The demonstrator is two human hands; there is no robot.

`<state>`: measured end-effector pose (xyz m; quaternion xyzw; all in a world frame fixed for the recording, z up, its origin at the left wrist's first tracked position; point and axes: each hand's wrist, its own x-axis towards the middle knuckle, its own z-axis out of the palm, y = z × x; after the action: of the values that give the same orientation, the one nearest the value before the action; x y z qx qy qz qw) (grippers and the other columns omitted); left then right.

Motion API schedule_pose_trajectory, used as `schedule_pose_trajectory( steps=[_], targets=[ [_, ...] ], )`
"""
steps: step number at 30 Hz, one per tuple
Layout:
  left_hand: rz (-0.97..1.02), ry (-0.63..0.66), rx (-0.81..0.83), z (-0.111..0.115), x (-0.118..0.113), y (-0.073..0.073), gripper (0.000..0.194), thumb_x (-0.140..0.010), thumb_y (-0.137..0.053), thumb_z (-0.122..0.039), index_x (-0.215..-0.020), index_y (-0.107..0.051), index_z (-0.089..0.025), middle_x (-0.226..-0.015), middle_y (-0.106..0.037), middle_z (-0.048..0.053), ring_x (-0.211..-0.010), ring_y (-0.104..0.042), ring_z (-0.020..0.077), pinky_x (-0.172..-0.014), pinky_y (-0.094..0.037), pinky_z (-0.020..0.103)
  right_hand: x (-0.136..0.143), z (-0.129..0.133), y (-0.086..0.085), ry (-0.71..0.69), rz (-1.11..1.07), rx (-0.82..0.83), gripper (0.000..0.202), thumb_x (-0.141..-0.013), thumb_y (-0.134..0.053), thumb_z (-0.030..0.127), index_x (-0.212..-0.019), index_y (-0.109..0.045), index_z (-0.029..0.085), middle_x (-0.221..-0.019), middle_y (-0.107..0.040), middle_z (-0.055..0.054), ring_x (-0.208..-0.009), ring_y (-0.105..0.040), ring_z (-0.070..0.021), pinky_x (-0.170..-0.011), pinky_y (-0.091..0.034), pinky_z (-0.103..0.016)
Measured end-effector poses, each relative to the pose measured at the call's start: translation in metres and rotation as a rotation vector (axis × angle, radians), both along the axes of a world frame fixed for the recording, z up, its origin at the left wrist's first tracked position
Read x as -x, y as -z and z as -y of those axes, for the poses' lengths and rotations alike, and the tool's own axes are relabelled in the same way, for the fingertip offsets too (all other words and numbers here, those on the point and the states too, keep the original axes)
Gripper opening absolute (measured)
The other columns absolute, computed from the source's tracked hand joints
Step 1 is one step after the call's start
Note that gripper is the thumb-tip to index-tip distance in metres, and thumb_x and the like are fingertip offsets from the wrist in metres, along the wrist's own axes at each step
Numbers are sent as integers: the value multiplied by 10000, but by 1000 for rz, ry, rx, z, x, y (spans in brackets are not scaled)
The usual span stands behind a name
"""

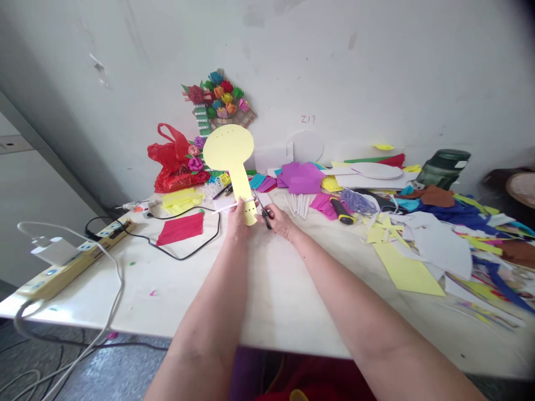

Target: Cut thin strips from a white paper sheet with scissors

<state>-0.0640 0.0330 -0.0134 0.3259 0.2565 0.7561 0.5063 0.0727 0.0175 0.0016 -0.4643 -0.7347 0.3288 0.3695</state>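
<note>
A yellow paper cutout (229, 147) with a rounded head and a narrow stem stands up in front of me, small dark holes near its top and bottom. My left hand (238, 220) holds its lower stem, together with a thin white stick (225, 208) that lies across the stem. In my right hand (279, 220) are dark-handled scissors (266, 216), their blades pointing up and left, close beside the stem's right edge. Whether the blades touch the paper I cannot tell.
Left lie a red sheet (180, 228), a black cable and a power strip (79, 262). Behind are a red bag (169, 161) and paper flowers (221, 94). White sticks (298, 206), a yellow-black cutter (342, 211), paper scraps (438, 239) and a green bottle (443, 169) are right.
</note>
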Motion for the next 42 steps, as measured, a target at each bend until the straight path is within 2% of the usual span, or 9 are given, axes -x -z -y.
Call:
schedule_pose_trajectory(
  steps=[5, 13, 30, 38, 42],
  targets=[
    [4, -10, 2, 0, -1, -1, 387, -649, -664, -413, -915, -560, -152, -752, -649, 63, -676, -634, 175, -564, -476, 245, 0, 1, -1, 54, 159, -70, 321, -681, -537, 480, -910, -513, 256, -743, -599, 42, -671, -520, -116, -602, -343, -222],
    [23, -60, 56, -2, -3, 0, 360, -637, -674, -404, -873, -549, -163, -728, -632, 23, -609, -608, 131, -593, -464, 244, 4, 7, -3, 113, 273, -131, 352, -679, -551, 484, -958, -508, 275, -805, -634, 29, -751, -563, -148, -620, -337, -232],
    [42, -16, 75, -4, -5, 0, 341, -637, -684, -381, -856, -535, -166, -724, -625, 7, -594, -601, 117, -602, -468, 243, 6, 7, -2, 159, 245, -186, 317, -686, -536, 469, -932, -537, 268, -754, -631, 32, -689, -561, -137, -571, -321, -216],
    [-18, -12, 78, 0, -7, -4, 351, -668, -650, -405, -902, -539, -168, -805, -653, 57, -697, -629, 161, -561, -467, 235, 8, 4, 1, 155, 208, -198, 283, -684, -554, 406, -918, -561, 248, -697, -620, 31, -636, -541, -120, -550, -306, -205],
    [-22, -15, 79, 1, -7, -5, 341, -674, -645, -403, -894, -541, -164, -794, -652, 58, -688, -628, 160, -540, -464, 229, 9, 4, 1, 165, 181, -233, 283, -689, -548, 415, -901, -578, 230, -692, -619, 17, -640, -542, -121, -546, -312, -202]
  ],
)
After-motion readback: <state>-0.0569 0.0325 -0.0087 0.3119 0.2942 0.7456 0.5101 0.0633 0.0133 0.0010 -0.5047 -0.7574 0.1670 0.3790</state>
